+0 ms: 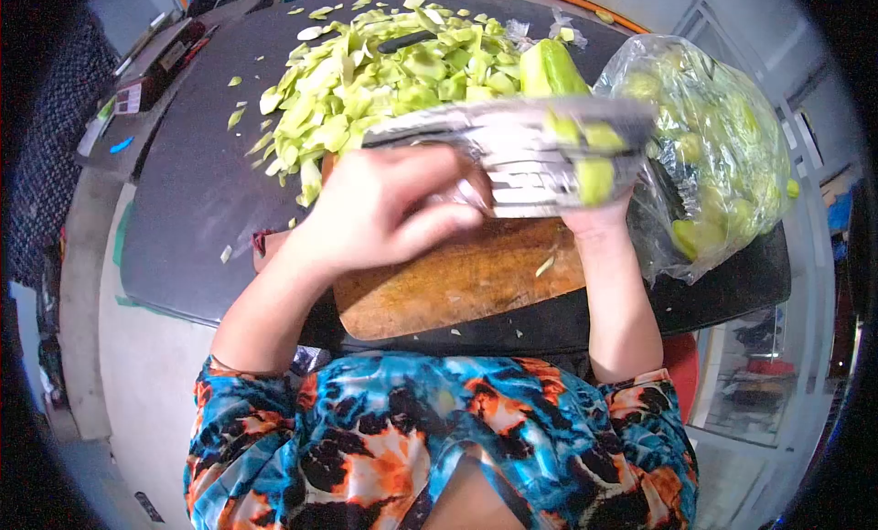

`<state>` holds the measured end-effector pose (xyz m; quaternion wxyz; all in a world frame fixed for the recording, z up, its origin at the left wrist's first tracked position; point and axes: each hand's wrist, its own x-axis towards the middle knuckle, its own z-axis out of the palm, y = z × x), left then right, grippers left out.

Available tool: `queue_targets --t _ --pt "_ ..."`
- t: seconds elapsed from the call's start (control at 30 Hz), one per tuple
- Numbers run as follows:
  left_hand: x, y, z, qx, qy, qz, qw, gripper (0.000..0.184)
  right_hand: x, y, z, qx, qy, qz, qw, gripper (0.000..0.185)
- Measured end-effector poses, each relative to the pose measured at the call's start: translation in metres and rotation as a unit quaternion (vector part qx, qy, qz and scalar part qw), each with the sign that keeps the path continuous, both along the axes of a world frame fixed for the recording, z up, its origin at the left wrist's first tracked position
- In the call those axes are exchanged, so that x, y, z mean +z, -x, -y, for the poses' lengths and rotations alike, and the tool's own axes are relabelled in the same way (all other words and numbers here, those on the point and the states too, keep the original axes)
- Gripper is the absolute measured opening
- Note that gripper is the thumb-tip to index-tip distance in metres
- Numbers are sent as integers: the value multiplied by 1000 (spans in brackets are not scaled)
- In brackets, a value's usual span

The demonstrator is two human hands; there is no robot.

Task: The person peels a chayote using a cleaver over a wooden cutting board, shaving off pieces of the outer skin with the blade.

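Metal vessel [530, 178], motion-blurred, bearing green vegetable pieces [595, 180], is positioned above the wooden cutting board [448, 288]. Left hand [398, 196]: fingers curled at the vessel's left side; grip cannot be told. Right hand [596, 217]: at right, partly hidden behind the vessel; grip cannot be told. Peelings [366, 86] lie far left; clear plastic bag [722, 137], right.

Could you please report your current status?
Left hand, right hand at silvery dish, blurred. Green pieces on dish. Dish hides part of cutting board; peelings piled beyond.
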<state>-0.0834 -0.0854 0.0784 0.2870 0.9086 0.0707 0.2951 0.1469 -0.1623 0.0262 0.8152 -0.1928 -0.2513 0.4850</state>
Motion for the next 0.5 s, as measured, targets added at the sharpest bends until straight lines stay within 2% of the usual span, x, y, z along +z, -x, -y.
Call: queue_targets --t 0.1,0.23,0.27,0.37,0.4,0.43,0.5 --pt "-1 -1 5 -38 -39 -55 997 30 7 -15 2 198 29 -58 978 46" --pt "-2 0 2 -11 -96 -57 994 31 -4 -11 -2 156 13 -71 985 46" --pt "-2 0 3 -10 -97 -59 993 31 -2 -12 0 166 39 -90 981 44" --pt "-1 -1 4 -4 -91 -56 994 32 -12 -15 -1 96 92 -87 987 45" --pt "-3 -2 3 0 -86 -48 995 32 -32 -24 -4 85 70 -89 990 47" --pt "-4 -3 1 4 -80 -40 996 33 -7 0 1 28 70 -15 997 48" --pt "-10 -5 -4 40 -72 -34 996 29 5 10 -1 -39 113 -66 991 52"
